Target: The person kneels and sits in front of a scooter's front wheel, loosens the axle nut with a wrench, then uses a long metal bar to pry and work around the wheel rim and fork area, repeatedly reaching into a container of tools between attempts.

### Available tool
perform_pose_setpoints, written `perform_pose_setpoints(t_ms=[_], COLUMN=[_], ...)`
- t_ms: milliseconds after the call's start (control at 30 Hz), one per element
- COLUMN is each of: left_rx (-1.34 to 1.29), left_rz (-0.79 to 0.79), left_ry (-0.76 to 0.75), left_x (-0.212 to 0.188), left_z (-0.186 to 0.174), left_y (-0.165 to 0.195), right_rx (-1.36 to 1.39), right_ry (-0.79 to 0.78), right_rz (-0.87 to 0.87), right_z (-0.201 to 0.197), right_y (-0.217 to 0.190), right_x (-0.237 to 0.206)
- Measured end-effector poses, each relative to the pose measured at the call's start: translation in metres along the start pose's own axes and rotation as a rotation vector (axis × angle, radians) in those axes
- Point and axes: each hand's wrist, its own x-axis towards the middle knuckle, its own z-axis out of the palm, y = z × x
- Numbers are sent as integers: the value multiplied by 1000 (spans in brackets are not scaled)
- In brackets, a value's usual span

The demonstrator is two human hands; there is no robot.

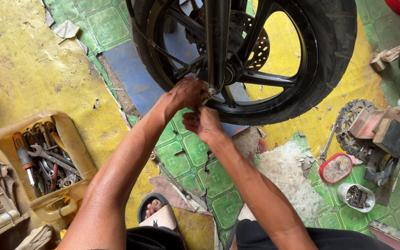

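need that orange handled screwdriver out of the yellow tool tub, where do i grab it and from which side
Probably best by the orange and black handle of the screwdriver, coming from above at the far left end of the yellow tub. The handle lies uppermost and uncovered there, while its shaft slants down among the wrenches. Both the left hand and right hand are at the wheel hub.

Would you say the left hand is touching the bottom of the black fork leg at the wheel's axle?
Touching. In the head view, the left hand rests its fingers against the lower end of the fork leg at the axle, with no gap visible between them.
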Motion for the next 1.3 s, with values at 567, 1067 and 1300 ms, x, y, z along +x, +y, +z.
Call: perform_pose_setpoints(t_ms=[567,1067,1300], left_rx=[-84,728,591], left_rz=[7,327,371], left_ry=[-14,19,82], left_x=[-12,13,19], left_z=[3,48,48], left_y=[8,8,7], right_rx=[-153,-688,-1026], right_ry=[0,103,21], right_rz=[-278,-621,-645], right_z=[-72,-93,-97], right_y=[-16,120,95], right_x=[-27,-32,-29])
